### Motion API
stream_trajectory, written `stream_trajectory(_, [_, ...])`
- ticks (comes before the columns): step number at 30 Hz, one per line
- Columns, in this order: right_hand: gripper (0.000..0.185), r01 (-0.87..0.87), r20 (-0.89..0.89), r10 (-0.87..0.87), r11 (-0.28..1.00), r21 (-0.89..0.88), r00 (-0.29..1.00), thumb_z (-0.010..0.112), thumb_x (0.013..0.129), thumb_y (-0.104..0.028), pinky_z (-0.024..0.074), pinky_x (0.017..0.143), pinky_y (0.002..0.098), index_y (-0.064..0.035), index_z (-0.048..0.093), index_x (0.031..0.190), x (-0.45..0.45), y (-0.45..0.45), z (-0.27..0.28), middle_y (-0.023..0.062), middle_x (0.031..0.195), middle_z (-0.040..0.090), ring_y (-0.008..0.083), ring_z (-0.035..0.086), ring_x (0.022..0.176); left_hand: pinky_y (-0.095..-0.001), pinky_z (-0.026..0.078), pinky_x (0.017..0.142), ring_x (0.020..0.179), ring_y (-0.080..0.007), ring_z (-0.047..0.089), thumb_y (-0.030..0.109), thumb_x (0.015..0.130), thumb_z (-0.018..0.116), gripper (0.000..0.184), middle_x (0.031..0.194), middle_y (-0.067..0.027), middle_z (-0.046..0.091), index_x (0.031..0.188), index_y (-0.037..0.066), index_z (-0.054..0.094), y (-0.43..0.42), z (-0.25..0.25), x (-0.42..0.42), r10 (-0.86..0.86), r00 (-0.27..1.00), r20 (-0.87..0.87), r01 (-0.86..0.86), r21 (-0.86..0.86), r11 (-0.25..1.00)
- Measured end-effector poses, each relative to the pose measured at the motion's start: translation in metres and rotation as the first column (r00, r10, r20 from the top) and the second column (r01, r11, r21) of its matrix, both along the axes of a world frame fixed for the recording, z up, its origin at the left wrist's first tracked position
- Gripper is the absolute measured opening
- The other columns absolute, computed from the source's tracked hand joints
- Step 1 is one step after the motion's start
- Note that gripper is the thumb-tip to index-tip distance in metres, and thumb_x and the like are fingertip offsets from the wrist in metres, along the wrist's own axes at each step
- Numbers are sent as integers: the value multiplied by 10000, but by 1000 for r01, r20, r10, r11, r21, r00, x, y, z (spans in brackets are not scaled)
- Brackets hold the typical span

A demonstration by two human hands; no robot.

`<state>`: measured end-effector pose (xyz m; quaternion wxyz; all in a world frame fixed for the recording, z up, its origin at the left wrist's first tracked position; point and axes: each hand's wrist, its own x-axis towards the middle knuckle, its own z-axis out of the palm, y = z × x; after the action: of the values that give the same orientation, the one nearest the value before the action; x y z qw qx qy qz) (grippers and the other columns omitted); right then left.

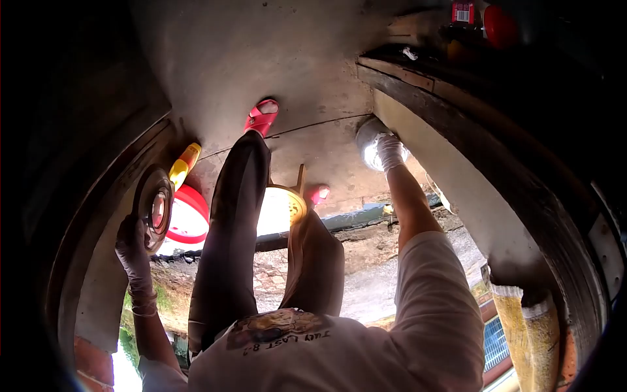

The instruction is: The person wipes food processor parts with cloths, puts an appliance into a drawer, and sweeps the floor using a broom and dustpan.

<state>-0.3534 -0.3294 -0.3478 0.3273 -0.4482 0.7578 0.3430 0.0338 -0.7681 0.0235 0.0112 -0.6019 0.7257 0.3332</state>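
Observation:
My left hand, in a thin pale glove, grips the edge of a dark round lid with a lighter centre, held upright at the left doorway side. Behind the lid are a red-rimmed basin and a yellow bottle. My right hand, gloved in white, reaches down to a shiny grey metal pot on the floor by the right wall. Its fingers are bent at the pot's side, partly lost in glare.
A yellow round stool stands between my legs. My feet wear red sandals. Dark wooden beams edge both sides. A raised sill crosses the floor. Yellow cloth-like items hang at lower right; a red packet lies at upper right.

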Motion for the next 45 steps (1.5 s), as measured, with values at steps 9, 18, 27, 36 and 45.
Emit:
stream_trajectory(9, [192, -438, 169, 407, 869, 230, 897, 532, 816, -142, 499, 622, 364, -137, 701, 908, 7, 37, -70, 19, 937, 677, 173, 639, 835, -196, 358, 503, 597, -37, 450, 134, 866, 565, 123, 787, 27, 544, 886, 17, 596, 3, -19, 39, 28, 999, 37, -32, 115, 993])
stream_trajectory(18, [163, -488, 223, 488, 871, -56, 844, 551, 805, -184, 501, 572, 389, -147, 699, 863, 22, 65, -17, 33, 878, 685, 191, 654, 768, -199, 371, 525, 614, -36, 455, 106, 872, 545, 95, 782, 38, 561, 880, 35, 607, 19, -1, 58, 102, 988, -117, -88, 116, 989])
stream_trajectory(27, [203, 49, 244, -3, 982, -184, 970, 499, 806, -167, 514, 580, 413, -66, 674, 828, 41, -53, 149, 140, 747, 665, 286, 665, 697, -204, 406, 550, 642, -46, 490, 115, 881, 556, 115, 769, 20, 572, 871, 11, 605, 7, 69, 78, 208, 950, -234, -181, 134, 974])
stream_trajectory(36, [251, 302, 67, -304, 850, -431, 950, 487, 811, -279, 497, 575, 447, -131, 668, 718, -22, -197, 297, 151, 659, 631, 302, 639, 637, -224, 373, 520, 581, -56, 443, 30, 845, 566, 144, 638, 23, 491, 709, 20, 520, -68, 104, 30, 330, 747, -577, -260, 204, 944])
stream_trajectory(45, [358, 567, 378, -434, 491, -662, 818, 526, 819, -371, 467, 586, 447, -63, 629, 670, -118, -260, 360, 160, 691, 623, 330, 605, 629, -191, 347, 480, 560, -28, 429, 135, 834, 645, 105, 681, 68, 535, 836, 32, 625, -165, 209, -62, 321, 668, -671, -255, 199, 946])
